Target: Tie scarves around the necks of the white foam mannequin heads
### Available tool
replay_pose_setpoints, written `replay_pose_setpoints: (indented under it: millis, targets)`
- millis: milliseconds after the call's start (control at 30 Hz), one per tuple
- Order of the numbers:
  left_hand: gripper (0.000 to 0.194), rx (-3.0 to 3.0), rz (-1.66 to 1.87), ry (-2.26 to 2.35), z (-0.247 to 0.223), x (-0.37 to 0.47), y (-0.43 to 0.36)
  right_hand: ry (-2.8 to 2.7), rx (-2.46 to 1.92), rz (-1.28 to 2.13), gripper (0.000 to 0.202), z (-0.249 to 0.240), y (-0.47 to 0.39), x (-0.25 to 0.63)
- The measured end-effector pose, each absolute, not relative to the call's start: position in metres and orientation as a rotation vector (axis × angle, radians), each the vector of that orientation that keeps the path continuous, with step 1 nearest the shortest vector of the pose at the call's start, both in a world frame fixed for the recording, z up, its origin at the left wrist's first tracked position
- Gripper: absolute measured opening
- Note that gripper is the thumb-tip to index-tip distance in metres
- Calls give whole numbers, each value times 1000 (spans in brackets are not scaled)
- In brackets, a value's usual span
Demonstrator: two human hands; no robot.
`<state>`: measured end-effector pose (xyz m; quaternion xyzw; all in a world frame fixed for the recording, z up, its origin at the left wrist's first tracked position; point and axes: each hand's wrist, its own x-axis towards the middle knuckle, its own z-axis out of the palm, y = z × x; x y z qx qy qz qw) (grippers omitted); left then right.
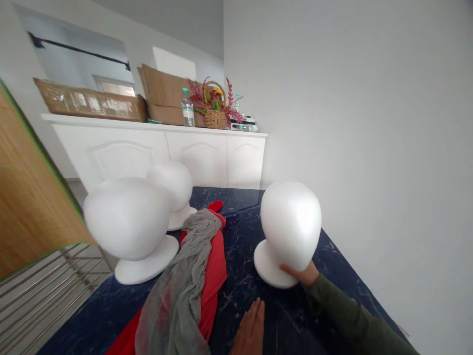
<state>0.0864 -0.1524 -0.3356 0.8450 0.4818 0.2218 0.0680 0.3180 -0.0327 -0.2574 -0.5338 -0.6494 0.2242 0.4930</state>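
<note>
On the right of the dark blue marbled table (236,236) stands a white mannequin head (290,222) on a round base. My right hand (303,274) is closed about its neck from the right, with part of the fingers hidden behind it. Low in the middle, my left hand (250,329) is open, its fingers stretched out and together over the tabletop, holding nothing. To its left lie a sheer grey scarf (190,276) and, partly under it, a red cloth (216,276). Two more white mannequin heads, a nearer one (127,219) and a farther one (172,185), stand on the left.
A plain wall (351,123) runs along the table's right side. Behind the table is a white cabinet (140,148) bearing cardboard boxes (92,103), a water bottle (187,109) and a flower basket (215,119). A metal rack (51,281) and a wooden panel (33,192) are at left.
</note>
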Motion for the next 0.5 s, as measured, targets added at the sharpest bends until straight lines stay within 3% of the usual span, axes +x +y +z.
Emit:
replay_pose_setpoints:
  millis: [100,167,333,500]
  targets:
    - [85,2456,694,1396,-328,82,-155,-1576,-1262,486,59,-270,-74,297]
    - [89,2422,687,1365,-322,79,-156,-1493,-1267,453,57,-277,-89,288]
    - [83,2389,624,1307,-299,80,-165,-1469,-1309,480,67,-277,-105,280]
    - [69,2364,699,1352,-264,66,-180,-1532,-1349,479,59,-264,-106,278]
